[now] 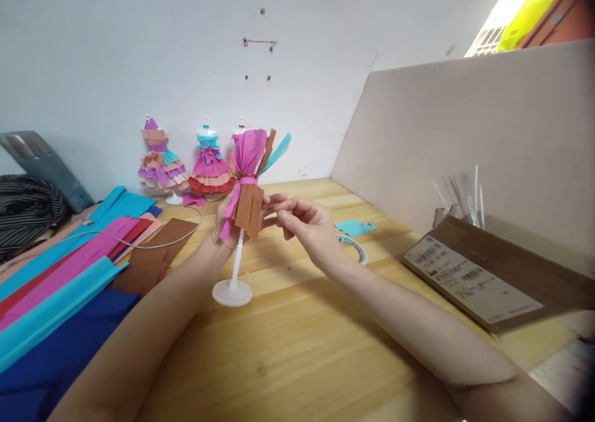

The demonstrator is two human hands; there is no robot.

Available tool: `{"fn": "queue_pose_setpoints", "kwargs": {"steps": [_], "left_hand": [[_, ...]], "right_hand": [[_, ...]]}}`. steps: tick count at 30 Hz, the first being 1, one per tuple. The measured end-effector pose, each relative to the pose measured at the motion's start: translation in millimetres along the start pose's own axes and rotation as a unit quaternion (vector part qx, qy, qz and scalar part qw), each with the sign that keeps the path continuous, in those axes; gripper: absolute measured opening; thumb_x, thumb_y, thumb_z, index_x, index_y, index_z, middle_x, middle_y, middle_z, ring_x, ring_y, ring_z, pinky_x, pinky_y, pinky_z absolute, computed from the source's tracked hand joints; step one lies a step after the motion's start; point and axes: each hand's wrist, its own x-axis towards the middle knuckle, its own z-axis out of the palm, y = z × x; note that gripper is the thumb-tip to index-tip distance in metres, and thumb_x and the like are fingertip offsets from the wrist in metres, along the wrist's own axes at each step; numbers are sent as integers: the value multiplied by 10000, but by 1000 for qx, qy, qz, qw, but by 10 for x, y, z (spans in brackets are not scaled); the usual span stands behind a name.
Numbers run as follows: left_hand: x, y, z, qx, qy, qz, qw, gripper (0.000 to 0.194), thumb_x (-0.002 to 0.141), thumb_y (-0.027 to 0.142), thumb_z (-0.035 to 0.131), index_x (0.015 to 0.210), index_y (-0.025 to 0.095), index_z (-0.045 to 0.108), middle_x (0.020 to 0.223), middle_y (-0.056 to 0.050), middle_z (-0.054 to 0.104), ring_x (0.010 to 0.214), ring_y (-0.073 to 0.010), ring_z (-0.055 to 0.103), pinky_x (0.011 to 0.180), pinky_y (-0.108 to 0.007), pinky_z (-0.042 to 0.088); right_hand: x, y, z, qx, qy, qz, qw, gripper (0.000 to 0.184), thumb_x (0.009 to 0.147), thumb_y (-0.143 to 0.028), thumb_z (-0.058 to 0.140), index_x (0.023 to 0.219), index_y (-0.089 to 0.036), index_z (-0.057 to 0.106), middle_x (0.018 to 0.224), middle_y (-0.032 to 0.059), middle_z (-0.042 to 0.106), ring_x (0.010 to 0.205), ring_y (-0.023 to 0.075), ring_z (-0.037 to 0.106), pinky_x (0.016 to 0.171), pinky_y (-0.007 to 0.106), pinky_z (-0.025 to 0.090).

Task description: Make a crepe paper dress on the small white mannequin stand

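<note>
A small white dress-form stand (237, 261) rises from a round base just above the tabletop or on it; I cannot tell which. Its upper part is wrapped in magenta crepe paper (251, 152) gathered at a waistband, with a brown crepe paper piece (250, 210) hanging below and a blue strip (277, 152) sticking out behind. Wrapped round the back of the form, my left hand (220, 219) holds it, mostly hidden by the paper. My right hand (307, 227) is pinched close to the left fingertips, right of the brown paper; whatever lies between its fingers is too small to make out.
Paper-dressed forms (158, 155) stand by the wall. Colored crepe paper sheets (79, 267) and a thin grey cable (153, 246) lie on the left. Rightward are a tape roll (356, 248), blue paper scraps (356, 227) and a cardboard box (493, 273) with white sticks behind it.
</note>
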Motion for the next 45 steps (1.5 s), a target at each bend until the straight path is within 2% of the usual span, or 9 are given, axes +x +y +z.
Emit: {"fn": "queue_pose_setpoints", "kwargs": {"steps": [3,7,14,19,27,33,36,39,45], "left_hand": [[12,-38,8,-25,-37,-3,999,474,781,576,565,998,168,674,1001,-143,711,1035,-351,637,857,-492,508],[30,-52,29,-31,-62,-40,997,416,793,513,574,952,142,677,904,-126,731,1023,-332,651,931,-523,463],[25,-72,47,20,-56,-31,998,302,779,396,654,951,149,676,899,-95,729,972,-288,668,926,-479,482],[30,-73,51,46,-100,-18,994,371,775,442,655,1016,160,655,965,-111,716,984,-316,664,858,-487,515],[38,-72,107,71,-69,1,995,275,762,424,694,851,165,661,726,-39,673,678,-180,655,662,-306,544],[20,-8,284,35,-76,40,996,354,864,450,563,1008,140,655,971,-105,706,911,-244,663,747,-362,539],[45,-27,312,17,-10,67,998,363,896,466,514,1027,154,647,976,-84,703,882,-206,655,721,-315,529],[77,-124,300,17,30,56,998,350,903,465,513,993,156,651,870,-55,695,780,-166,644,666,-267,513],[63,-290,319,57,23,54,997,329,856,508,570,883,182,599,714,6,632,612,-128,584,523,-222,460]], "right_hand": [[15,-48,-13,8,19,-6,1000,177,730,-320,680,823,-174,716,784,38,719,588,124,610,491,248,488],[68,-38,-68,-6,44,14,999,193,687,-335,709,805,-184,729,754,24,719,665,164,654,587,314,560],[157,-28,-178,-76,29,9,997,212,729,-357,653,680,-160,715,581,0,626,546,130,563,515,270,473],[161,-80,-198,-88,42,21,995,210,747,-356,652,698,-154,679,594,-6,595,543,108,522,514,246,429],[175,-23,-218,-104,37,5,994,207,734,-360,669,662,-167,649,616,-4,593,571,116,517,551,263,441],[254,-12,-335,-53,106,-32,992,179,743,-374,677,768,-196,682,647,-27,580,546,91,485,572,253,426],[328,52,-409,-1,91,21,996,256,707,-438,713,789,-196,683,753,3,635,674,122,578,653,261,461],[376,165,-450,57,-16,131,990,370,743,-541,650,798,-177,690,784,45,682,734,174,623,703,307,485],[379,350,-450,157,-111,261,946,397,895,-540,442,922,-207,657,780,37,703,701,211,653,709,387,516]]}}
